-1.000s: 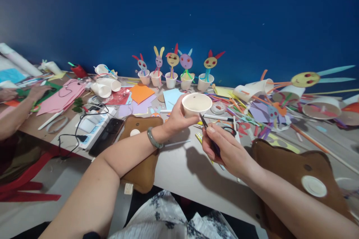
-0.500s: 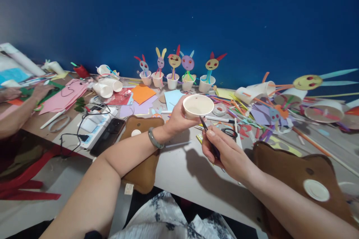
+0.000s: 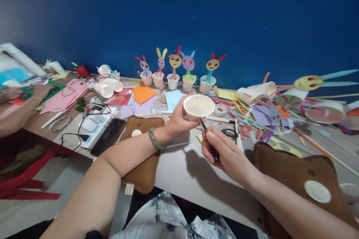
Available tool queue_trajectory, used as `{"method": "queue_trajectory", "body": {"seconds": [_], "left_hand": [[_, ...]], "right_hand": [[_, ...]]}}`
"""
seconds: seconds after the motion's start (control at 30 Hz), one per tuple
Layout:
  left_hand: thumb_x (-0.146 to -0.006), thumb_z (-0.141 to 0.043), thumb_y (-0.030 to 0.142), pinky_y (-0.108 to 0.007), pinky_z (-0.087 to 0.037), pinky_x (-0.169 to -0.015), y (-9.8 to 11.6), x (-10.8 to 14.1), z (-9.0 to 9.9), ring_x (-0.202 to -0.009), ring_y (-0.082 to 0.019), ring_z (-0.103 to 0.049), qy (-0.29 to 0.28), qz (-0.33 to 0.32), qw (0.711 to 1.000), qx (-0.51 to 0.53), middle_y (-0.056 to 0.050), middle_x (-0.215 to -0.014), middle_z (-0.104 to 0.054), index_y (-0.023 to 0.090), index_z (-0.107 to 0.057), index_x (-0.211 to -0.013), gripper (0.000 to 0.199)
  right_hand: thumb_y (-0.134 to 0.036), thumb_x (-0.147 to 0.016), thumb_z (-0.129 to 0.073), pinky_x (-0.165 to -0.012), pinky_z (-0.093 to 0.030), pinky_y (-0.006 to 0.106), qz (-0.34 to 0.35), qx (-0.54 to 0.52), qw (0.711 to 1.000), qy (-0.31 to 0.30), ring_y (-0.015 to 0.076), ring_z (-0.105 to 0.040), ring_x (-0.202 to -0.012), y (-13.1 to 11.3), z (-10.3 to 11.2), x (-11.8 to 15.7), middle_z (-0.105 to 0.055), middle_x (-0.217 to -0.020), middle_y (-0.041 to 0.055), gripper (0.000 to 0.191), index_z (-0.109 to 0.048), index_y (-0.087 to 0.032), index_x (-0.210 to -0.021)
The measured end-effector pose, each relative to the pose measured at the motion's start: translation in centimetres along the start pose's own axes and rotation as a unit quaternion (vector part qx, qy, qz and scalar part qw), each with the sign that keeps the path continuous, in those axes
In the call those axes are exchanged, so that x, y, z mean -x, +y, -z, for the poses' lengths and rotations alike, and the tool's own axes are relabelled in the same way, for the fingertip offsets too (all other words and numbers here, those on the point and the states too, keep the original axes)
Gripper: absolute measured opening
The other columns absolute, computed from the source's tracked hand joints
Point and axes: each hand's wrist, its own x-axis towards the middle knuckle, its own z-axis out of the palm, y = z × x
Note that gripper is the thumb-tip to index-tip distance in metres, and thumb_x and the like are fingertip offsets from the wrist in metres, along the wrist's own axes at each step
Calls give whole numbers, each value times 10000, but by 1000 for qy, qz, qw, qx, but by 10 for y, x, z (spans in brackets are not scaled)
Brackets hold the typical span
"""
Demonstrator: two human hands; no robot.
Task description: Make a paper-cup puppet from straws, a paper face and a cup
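A white paper cup [image 3: 199, 106], its open rim tilted toward me, is held up above the table by my left hand [image 3: 178, 119], whose fingers wrap its left side and underside. My right hand [image 3: 220, 147] grips a thin dark pointed tool [image 3: 203, 125]; its tip is at the cup's lower edge. Whether the tip touches the cup I cannot tell. The lower part of the tool is hidden in my fingers. Behind the cup, several paper-faced figures [image 3: 175, 61] stand in white cups along the blue wall.
Brown cushions [image 3: 144, 164] lie on both sides of my hands. To the left are a power strip [image 3: 97, 130] with cables, a phone [image 3: 109, 136] and another person's hands [image 3: 42, 91]. Tipped cups [image 3: 325, 112] and coloured strips crowd the right.
Hardly anything differs. The whole view has shifted very slightly, and both hands keep their hold on the cup and the dark tool.
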Motion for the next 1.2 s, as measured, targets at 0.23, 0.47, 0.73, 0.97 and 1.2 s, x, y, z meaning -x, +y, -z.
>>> {"method": "queue_trajectory", "body": {"seconds": [0.23,0.47,0.73,0.97,1.2], "left_hand": [[-796,-726,548,-472,-430,-1111,4,3,4,-1268,-298,-550,32,-104,990,-84,-144,-1309,-562,216,-455,-1309,669],[-840,-667,529,-481,-381,-1149,-1,5,4,-1284,-304,-531,32,-142,985,-91,-160,-1335,-527,199,-384,-1366,681],[-749,-749,620,-411,-486,-1027,-4,2,-1,-1219,-270,-554,40,-28,999,-17,-132,-1304,-528,219,-385,-1328,793],[-656,-822,644,-439,-464,-1059,9,-3,2,-1222,-281,-554,20,42,998,29,-117,-1277,-561,225,-411,-1374,928],[-650,-831,624,-449,-455,-1079,8,-2,4,-1259,-300,-549,-12,45,998,50,-142,-1302,-569,186,-440,-1320,890]], "right_hand": [[-573,-1020,-401,-354,-225,201,11,-1,1000,-2,65,-345,-411,6,-1,1,-491,-544,-40,484,-465,-207,-710],[-606,-994,-431,-349,-216,214,24,-13,1000,11,71,-326,-409,5,-2,1,-475,-525,-39,485,-482,-211,-718],[-635,-963,-461,-355,-209,237,13,-23,999,18,80,-311,-401,4,-4,1,-463,-514,-35,482,-487,-216,-726],[-648,-949,-469,-346,-190,246,7,-39,999,22,81,-288,-389,2,-4,0,-459,-509,-38,478,-483,-222,-733],[-630,-958,-472,-353,-206,243,8,-43,999,29,84,-294,-395,2,-4,0,-468,-513,-47,447,-488,-223,-772]]}}
